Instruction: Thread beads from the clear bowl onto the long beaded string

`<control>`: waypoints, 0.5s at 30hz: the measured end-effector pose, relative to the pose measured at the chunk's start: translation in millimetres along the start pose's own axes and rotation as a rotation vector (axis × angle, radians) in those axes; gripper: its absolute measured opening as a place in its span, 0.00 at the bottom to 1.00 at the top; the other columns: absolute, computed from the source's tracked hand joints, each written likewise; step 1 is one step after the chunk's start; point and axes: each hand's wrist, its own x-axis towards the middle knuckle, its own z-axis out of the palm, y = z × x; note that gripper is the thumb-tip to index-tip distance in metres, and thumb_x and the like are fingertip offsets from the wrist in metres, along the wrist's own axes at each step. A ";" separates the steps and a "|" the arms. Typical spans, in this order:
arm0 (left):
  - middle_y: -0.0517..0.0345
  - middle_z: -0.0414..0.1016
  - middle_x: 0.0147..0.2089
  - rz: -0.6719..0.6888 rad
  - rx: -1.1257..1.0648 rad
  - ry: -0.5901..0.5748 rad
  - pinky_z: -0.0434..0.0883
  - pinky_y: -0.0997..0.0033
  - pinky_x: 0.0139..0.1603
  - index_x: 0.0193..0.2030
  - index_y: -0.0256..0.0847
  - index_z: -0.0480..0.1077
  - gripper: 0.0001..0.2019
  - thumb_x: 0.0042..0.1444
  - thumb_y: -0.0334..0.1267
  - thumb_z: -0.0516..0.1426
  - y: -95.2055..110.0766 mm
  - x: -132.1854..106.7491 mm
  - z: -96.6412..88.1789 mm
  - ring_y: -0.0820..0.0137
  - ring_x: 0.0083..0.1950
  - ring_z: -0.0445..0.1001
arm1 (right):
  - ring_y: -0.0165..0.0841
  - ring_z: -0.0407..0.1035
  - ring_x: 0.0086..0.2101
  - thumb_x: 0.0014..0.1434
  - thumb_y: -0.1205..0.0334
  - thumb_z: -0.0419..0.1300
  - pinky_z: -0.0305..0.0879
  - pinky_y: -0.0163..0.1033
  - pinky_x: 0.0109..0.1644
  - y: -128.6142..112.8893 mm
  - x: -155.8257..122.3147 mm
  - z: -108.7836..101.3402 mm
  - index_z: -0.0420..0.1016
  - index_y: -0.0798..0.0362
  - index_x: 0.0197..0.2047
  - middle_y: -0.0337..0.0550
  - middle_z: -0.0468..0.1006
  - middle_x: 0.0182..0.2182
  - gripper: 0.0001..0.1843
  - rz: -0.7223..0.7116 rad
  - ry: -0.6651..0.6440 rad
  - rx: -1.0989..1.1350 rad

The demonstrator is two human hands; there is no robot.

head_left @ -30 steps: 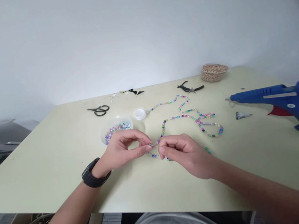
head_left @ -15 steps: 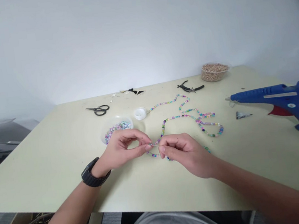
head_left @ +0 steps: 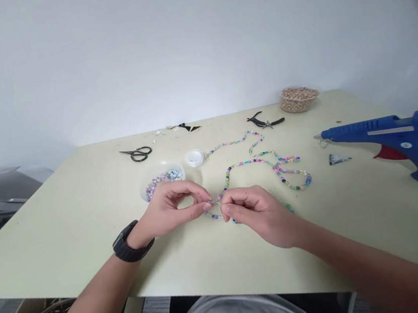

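Observation:
My left hand [head_left: 176,203], with a black watch on its wrist, pinches a small bead [head_left: 210,202] between thumb and forefinger. Just to its right, my right hand [head_left: 260,213] is closed on the thin end of a thread [head_left: 217,203], which meets the bead. A long string of multicoloured beads [head_left: 246,162] winds over the table behind and beneath my hands, partly hidden by them. Behind my left hand stands a clear bowl of loose beads [head_left: 164,177]. A small white spool [head_left: 194,158] lies at the far end of the beaded string.
Small black scissors [head_left: 138,154] lie at the back left, near dark scraps [head_left: 189,127]. Black-handled pliers [head_left: 265,121] and a tub of brown pellets [head_left: 299,99] are at the back right. A blue glue gun [head_left: 392,131] lies at the right, beside a small black-and-white piece [head_left: 339,159].
Both hands keep nearly the same position and pinch. The thread between them looks slightly more bent. The whole view has shifted very slightly.

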 end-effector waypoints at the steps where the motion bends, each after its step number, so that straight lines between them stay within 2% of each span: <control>1: 0.51 0.82 0.33 -0.003 0.005 -0.002 0.75 0.74 0.37 0.39 0.36 0.80 0.04 0.56 0.32 0.67 -0.2 0.2 0.2 0.71 0.34 0.78 | 0.25 0.48 0.23 0.70 0.57 0.56 0.44 0.36 0.26 0.2 0.1 0.1 0.69 0.54 0.31 0.31 0.55 0.21 0.15 -0.002 -0.005 0.001; 8: 0.51 0.82 0.32 0.002 0.045 -0.022 0.75 0.73 0.37 0.38 0.36 0.80 0.05 0.57 0.35 0.67 -0.5 1.1 3.0 0.71 0.33 0.77 | 0.25 0.48 0.23 0.71 0.56 0.55 0.44 0.36 0.27 0.0 0.0 0.2 0.69 0.54 0.32 0.31 0.55 0.21 0.16 -0.002 -0.025 -0.012; 15: 0.53 0.82 0.33 0.009 0.035 -0.031 0.75 0.74 0.38 0.39 0.37 0.80 0.04 0.57 0.32 0.67 -1.5 0.7 2.0 0.73 0.34 0.77 | 0.24 0.48 0.23 0.71 0.57 0.55 0.45 0.35 0.27 -2.1 -0.9 -0.1 0.70 0.54 0.32 0.31 0.55 0.21 0.16 -0.015 -0.039 -0.060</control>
